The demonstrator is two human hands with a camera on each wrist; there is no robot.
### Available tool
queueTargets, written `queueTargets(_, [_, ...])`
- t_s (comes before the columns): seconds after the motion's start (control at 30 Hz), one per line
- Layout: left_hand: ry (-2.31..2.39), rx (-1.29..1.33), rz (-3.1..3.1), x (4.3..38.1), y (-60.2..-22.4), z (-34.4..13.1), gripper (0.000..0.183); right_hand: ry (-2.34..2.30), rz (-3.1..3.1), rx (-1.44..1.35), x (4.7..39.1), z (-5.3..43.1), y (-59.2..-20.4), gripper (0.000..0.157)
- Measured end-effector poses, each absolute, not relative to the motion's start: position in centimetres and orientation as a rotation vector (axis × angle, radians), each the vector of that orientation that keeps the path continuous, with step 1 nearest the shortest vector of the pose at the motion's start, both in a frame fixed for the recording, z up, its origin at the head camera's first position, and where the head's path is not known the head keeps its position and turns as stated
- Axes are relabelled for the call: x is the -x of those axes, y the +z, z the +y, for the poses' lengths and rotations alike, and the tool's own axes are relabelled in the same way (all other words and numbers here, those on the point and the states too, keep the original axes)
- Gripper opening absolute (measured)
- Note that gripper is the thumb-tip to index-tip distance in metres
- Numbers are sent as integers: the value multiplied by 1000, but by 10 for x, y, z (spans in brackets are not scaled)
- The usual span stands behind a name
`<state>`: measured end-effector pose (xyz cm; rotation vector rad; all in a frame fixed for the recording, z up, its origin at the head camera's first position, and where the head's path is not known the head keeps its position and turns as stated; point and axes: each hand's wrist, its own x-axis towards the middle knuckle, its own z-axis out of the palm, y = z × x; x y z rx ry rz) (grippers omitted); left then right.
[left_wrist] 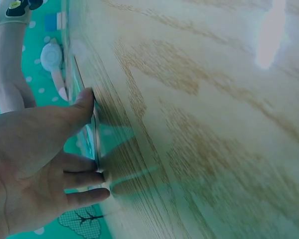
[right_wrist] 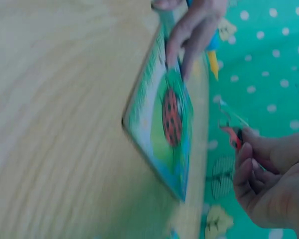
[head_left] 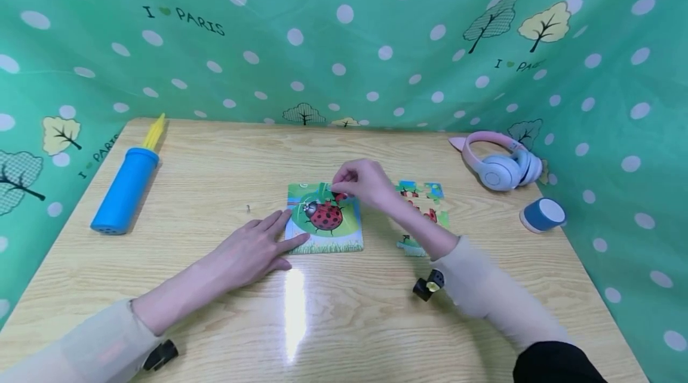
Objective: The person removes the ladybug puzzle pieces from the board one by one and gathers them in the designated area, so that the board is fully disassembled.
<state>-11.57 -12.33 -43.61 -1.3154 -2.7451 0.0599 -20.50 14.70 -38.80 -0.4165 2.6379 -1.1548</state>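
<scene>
A ladybug jigsaw puzzle [head_left: 328, 244] lies flat on the table in the head view. My left hand [head_left: 257, 250] rests at its left side with fingers spread, some fingertips over the edge. Above the puzzle's upper right part, my right hand [head_left: 368, 183] pinches a puzzle piece [right_wrist: 234, 137] between thumb and fingers. The piece shows red, black and green, and in the right wrist view it is held up off the board. In the left wrist view, the left thumb and fingers touch the puzzle's edge.
Jigsaw pieces [head_left: 412, 247] with another picture lie to the right, partly behind the right forearm. Headphones [head_left: 500, 171] and a blue-and-white cylinder [head_left: 543, 214] stand at the far right. A blue hand pump [head_left: 126, 189] with a yellow tip lies at the left.
</scene>
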Motion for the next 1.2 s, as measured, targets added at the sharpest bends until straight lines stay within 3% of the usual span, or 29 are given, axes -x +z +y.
queueTargets(0.47, [74,1338,-2728,117,-435,-123,61,-1011,2573,286,206,228,-398,8])
queueTargets(0.7, [70,1335,-2740,117,-435,-124,61,-945,2524,271,203,243,-408,7])
queueTargets(1.2, [46,1336,-2774,116,-435,-124,61,-774,2708,540,199,249,-423,4])
